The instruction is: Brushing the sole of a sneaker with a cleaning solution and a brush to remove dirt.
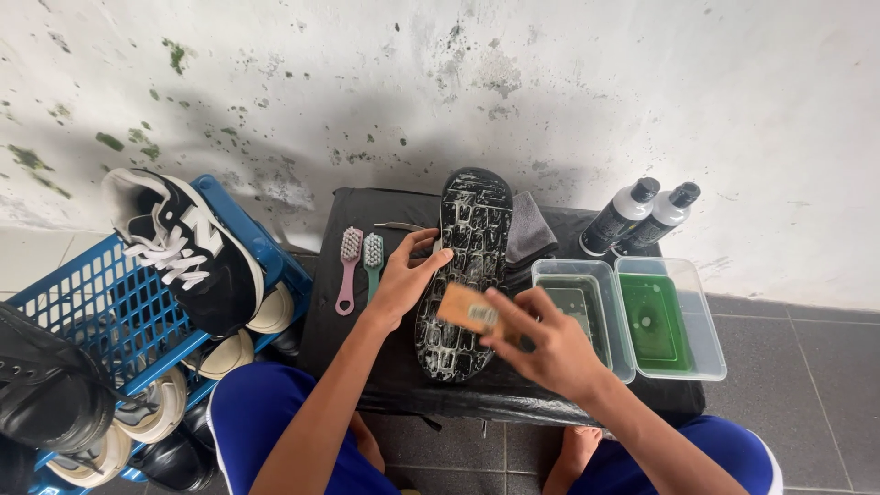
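Note:
A black shoe point(467, 257) lies sole up and soapy on a small black-covered table point(367, 367). My left hand point(408, 275) grips the shoe's left edge near its middle. My right hand point(541, 344) holds a wooden-backed brush point(469, 310) pressed on the lower part of the sole. The brush bristles are hidden against the sole.
A pink brush point(348, 261) and a green brush point(372, 257) lie left of the shoe, a grey cloth point(529, 227) to its right. Two clear tubs point(674, 316) with green liquid and two bottles point(637, 215) stand right. A blue crate point(101, 312) of shoes is at left.

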